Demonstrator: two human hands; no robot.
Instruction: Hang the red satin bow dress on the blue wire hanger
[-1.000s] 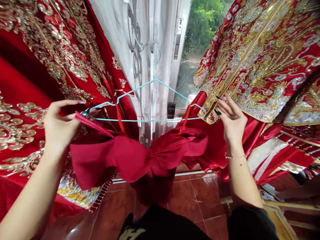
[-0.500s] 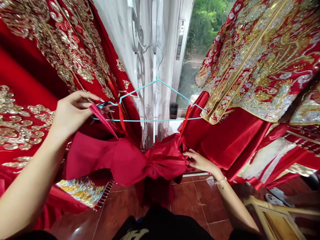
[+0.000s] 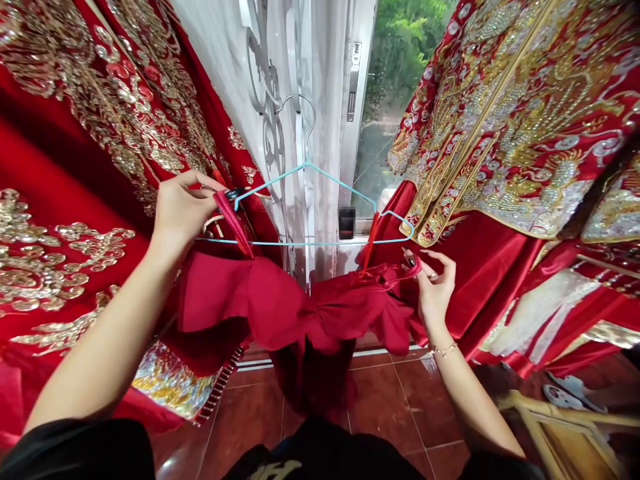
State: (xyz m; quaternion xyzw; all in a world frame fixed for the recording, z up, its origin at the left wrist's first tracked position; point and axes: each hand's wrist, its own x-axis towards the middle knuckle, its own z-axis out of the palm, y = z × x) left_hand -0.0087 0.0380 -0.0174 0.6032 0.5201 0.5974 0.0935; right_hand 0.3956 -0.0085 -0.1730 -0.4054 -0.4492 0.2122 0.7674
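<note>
A dark red dress (image 3: 277, 300) hangs below a light-blue wire hanger (image 3: 340, 183), whose metal hook is caught on a white scrolled rail. At the hanger's left shoulder, my left hand (image 3: 181, 208) pinches the dress's left strap (image 3: 235, 225), with the fingertips touching or very close to the wire. A thin red ribbon loop (image 3: 372, 241) runs over the right side of the hanger. Below and right of the hanger's end, my right hand (image 3: 436, 283) pinches the dress's right strap (image 3: 415, 268) between thumb and forefinger, the other fingers loosely bent.
Red embroidered garments hang at the left (image 3: 65, 247) and at the right (image 3: 500, 133). Behind the hanger are white scrolled metalwork (image 3: 280, 143) and a door frame with a lock (image 3: 354, 83). A wooden stool or chair (image 3: 550, 417) and slippers (image 3: 567, 393) are at lower right on the tiles.
My left hand has moved right with the strap, up to the hanger's shoulder. From the dress's right edge, my right hand has risen and now holds the right strap up.
</note>
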